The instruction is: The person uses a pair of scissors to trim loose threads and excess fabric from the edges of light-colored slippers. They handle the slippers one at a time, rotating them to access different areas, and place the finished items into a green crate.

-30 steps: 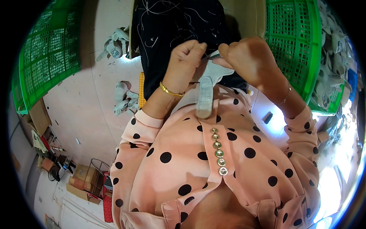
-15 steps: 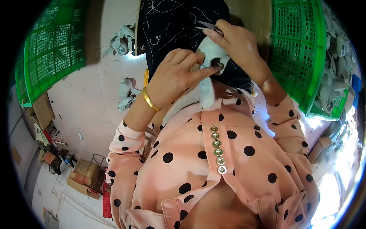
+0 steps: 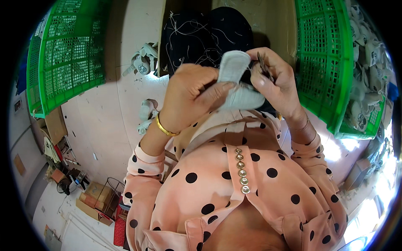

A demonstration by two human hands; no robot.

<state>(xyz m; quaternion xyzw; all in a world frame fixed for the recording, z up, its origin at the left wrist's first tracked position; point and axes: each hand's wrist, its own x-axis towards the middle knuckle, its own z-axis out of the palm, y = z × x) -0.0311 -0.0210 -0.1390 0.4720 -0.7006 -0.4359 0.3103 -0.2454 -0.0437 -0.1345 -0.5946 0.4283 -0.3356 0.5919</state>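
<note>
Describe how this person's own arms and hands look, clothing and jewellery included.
Both the left hand and the right hand are ungloved. A smooth gold-coloured bangle circles the left wrist; a thin, fine bracelet circles the right. The peach-pink sleeves have black polka dots and end on the forearms, short of the wrists.

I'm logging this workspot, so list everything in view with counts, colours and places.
White stitched piece: one, off-white, in the left hand
Snips: one pair, dark metal, in the right hand
Loose threads: many, pale, on the trousers
Floor pieces: at least two, whitish, left
Piled pieces: uncountable, whitish, far right
Baskets: at least two, green, both sides
Cartons: several, brown, lower left
Red item: one, lower left, kind unclear
Shirt: one, peach, black-dotted, worn
Trousers: one pair, dark, worn
Bracelets: two, one gold, one thin, at the wrists
Left hand: one, bare, centre
Right hand: one, bare, right of centre
</note>
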